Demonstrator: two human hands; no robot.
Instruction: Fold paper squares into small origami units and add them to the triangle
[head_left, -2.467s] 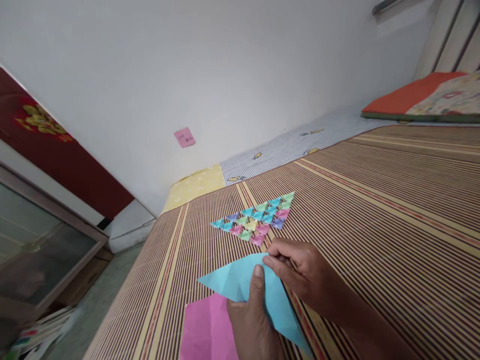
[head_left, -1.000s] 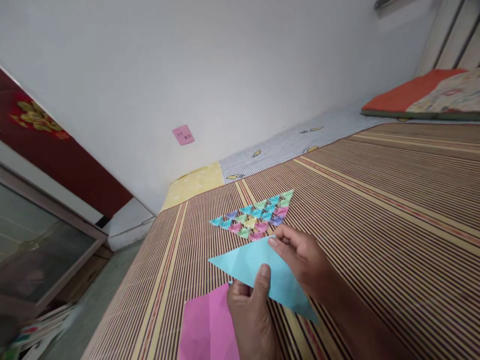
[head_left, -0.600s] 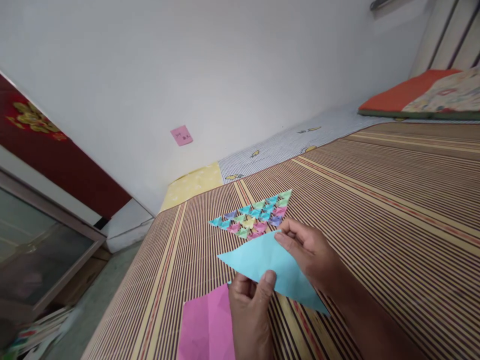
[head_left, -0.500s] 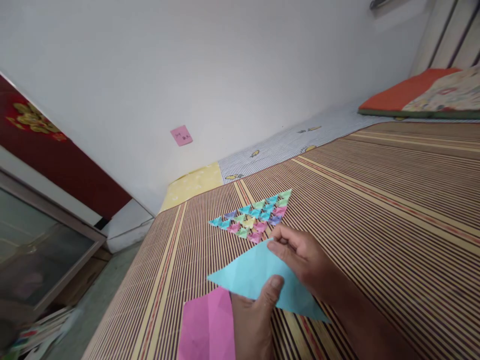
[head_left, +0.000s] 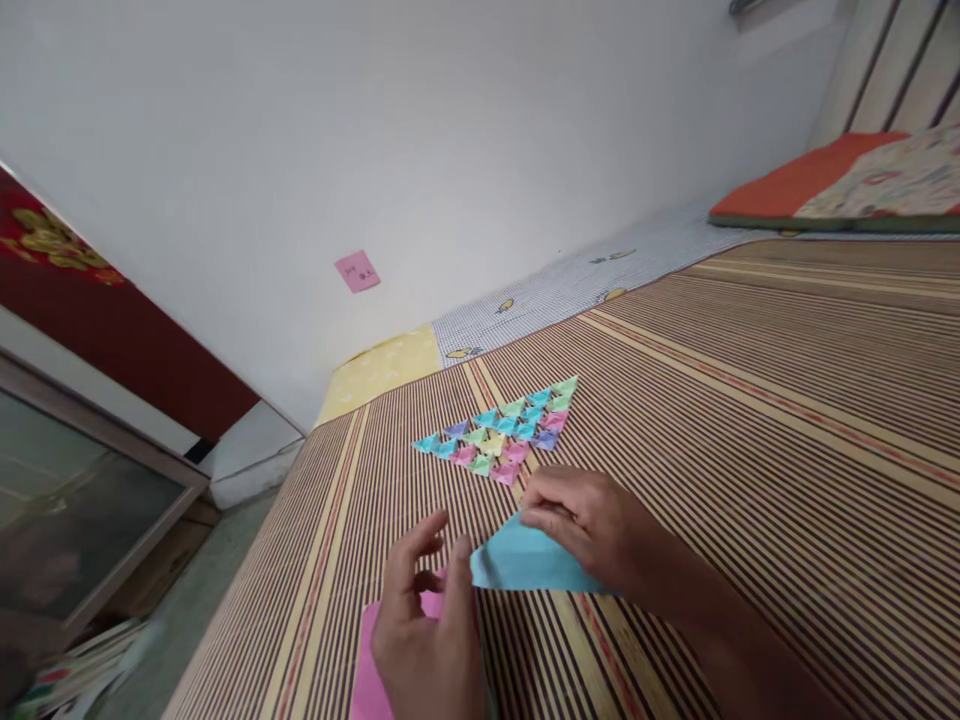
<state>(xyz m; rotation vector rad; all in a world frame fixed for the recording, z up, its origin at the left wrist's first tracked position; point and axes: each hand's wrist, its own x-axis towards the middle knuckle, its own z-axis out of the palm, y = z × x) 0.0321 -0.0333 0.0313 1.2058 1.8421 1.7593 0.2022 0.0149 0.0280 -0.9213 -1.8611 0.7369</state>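
A folded sheet of light blue paper [head_left: 529,560] is pinched at its upper edge by my right hand [head_left: 589,525], whose fingers cover part of its right side. My left hand [head_left: 431,620] is beside the sheet's left corner, thumb and fingers apart, with nothing visible between them. Beneath my left hand lies pink paper [head_left: 369,675], partly hidden by it. Just beyond my hands, small folded paper pieces [head_left: 495,440] in blue, green, pink, purple and yellow are arranged in a triangle on the striped mat.
The striped mat [head_left: 712,400] covers the bed. Yellow cloth [head_left: 382,375] and checked cloth [head_left: 525,300] run along the wall, which bears a pink note [head_left: 358,271]. An orange cushion [head_left: 810,180] lies far right. A glass-fronted cabinet [head_left: 82,520] stands at the left, below bed level.
My left hand has let go of the blue paper and moved left, over the pink paper. The blue sheet, still in my right hand, now appears narrower and tilted.
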